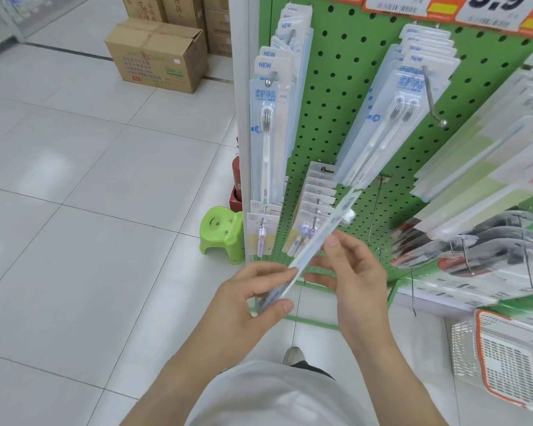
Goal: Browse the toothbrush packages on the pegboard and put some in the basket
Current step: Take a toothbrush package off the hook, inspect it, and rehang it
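Toothbrush package (pixel 313 245): held edge-on and tilted before green pegboard (pixel 345 96) | left hand (pixel 253 299): pinching lower end between thumb and fingers | right hand (pixel 356 272): fingertips pinching mid-section | basket (pixel 505 361): white with orange rim, lower right, well apart from package | more packages (pixel 266 130) hang on pegs.

White shirt (pixel 277 395), grey shoe (pixel 293 355)

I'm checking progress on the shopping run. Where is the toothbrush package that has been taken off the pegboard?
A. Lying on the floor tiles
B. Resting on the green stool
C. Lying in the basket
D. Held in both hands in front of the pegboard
D: the left hand grips the lower end of the toothbrush package, and the right hand pinches its middle, well away from the basket.
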